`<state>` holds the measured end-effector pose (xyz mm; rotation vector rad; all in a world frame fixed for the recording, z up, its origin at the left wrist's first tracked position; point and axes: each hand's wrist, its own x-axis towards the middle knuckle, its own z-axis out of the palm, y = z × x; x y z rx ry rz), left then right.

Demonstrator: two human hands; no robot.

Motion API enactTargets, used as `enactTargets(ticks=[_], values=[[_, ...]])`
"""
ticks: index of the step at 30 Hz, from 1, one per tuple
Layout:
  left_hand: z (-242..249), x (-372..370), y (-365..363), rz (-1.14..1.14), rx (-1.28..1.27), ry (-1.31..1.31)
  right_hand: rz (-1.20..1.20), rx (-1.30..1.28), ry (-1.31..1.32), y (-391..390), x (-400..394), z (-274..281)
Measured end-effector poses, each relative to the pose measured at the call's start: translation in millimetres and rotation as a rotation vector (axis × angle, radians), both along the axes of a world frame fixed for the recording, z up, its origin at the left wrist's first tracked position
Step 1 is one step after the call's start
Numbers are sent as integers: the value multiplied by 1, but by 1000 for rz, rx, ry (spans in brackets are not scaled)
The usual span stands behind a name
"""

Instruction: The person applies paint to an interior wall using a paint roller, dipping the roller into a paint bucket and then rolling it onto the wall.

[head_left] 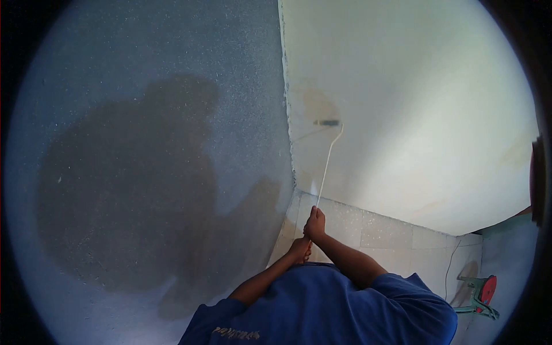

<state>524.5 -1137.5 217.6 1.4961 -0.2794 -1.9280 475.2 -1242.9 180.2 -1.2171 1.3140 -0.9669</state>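
Observation:
A paint roller (329, 122) with a long, thin pale handle rests against or close to the pale wall (391, 75); whether it touches cannot be told. My right hand (314, 224) wraps around the handle near its lower end. Just below it, my left hand (299, 250) is closed round the grip, close to my blue shirt. The roller's dark sleeve lies roughly level, blurred by motion. Around it, faint brownish patches (319, 103) show on the wall.
To the left stands a grey speckled wall (247, 63) carrying my large shadow, its rough edge meeting the pale wall. Light tiles (385, 230) run below. A green and red stool-like object (482, 296) is at the lower right, beside a thin dark cable (449, 264).

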Motion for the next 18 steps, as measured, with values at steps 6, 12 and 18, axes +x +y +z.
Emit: enactTargets(ticks=[6, 12, 18], values=[[10, -2, 9, 47, -112, -65, 50, 129, -46, 12, -3, 50], [28, 15, -14, 189, -300, -111, 147, 9, -109, -14, 27, 98], [36, 30, -13, 136, -189, -54, 121, 56, -86, -15, 38, 79]])
